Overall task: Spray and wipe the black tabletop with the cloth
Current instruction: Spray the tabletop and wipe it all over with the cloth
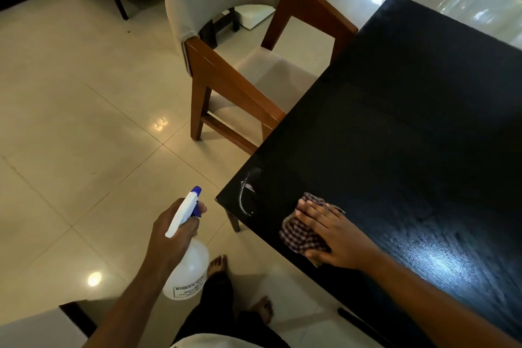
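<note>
My right hand (336,237) presses flat on the soft, limp cloth (303,234); my left hand (172,230) grips the light spray bottle (187,268) by its neck.

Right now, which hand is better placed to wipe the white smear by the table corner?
Right. The right hand presses the cloth flat on the tabletop beside the smear; the left hand grips the spray bottle, off the tabletop.
</note>
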A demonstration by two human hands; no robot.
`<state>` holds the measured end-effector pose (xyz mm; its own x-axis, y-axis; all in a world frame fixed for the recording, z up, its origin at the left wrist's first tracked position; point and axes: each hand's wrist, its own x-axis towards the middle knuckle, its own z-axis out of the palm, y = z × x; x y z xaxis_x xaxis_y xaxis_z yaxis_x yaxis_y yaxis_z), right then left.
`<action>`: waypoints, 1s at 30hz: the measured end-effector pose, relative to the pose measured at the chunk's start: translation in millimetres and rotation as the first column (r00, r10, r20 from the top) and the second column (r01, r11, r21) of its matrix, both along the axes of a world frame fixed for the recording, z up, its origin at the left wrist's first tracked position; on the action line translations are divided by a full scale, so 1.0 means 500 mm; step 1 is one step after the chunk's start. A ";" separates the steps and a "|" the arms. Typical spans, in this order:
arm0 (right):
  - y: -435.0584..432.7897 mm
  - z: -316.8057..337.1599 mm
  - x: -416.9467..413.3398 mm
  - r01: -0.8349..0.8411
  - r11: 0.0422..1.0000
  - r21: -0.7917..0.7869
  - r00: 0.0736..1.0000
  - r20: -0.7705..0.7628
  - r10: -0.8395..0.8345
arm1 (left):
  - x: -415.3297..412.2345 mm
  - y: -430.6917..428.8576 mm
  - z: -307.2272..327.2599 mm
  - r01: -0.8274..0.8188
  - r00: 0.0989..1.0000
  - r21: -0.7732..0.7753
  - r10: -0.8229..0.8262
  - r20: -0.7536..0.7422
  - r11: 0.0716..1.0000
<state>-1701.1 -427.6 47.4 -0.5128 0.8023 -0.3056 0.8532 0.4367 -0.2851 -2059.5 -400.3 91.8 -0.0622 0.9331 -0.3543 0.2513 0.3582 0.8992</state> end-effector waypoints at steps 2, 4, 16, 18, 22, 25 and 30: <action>0.020 -0.007 -0.011 -0.007 1.000 0.005 1.000 0.014 0.007 | -0.014 0.006 -0.003 0.006 1.000 0.013 -0.006 0.000 1.000; 0.055 -0.010 -0.039 0.008 1.000 0.022 1.000 0.029 -0.009 | -0.027 0.010 -0.004 0.007 1.000 0.019 -0.007 -0.002 1.000; 0.306 -0.007 -0.255 0.108 0.992 0.066 0.994 -0.012 -0.107 | -0.073 0.023 -0.001 0.052 0.997 0.053 -0.048 -0.061 0.997; 0.300 -0.001 -0.251 0.134 0.990 0.038 0.990 -0.044 -0.133 | -0.074 0.026 0.002 0.076 0.996 0.044 -0.074 -0.056 0.996; 0.241 0.011 -0.216 0.302 0.953 -0.003 0.941 -0.158 -0.298 | -0.069 0.028 0.000 0.177 0.984 0.007 -0.176 -0.022 0.984; 0.174 0.011 -0.161 0.435 0.900 -0.023 0.882 -0.189 -0.431 | -0.057 0.016 -0.007 0.333 0.942 -0.025 -0.334 -0.039 0.943; 0.045 0.008 -0.102 0.418 0.905 -0.079 0.872 -0.243 -0.424 | -0.029 -0.010 -0.020 0.398 0.913 -0.066 -0.402 -0.072 0.915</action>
<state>-1752.3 -405.2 51.1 -0.1891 0.9536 -0.2343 0.8547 0.0423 -0.5174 -2074.2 -405.4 81.7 0.2821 0.8675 -0.4098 0.4549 0.2551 0.8532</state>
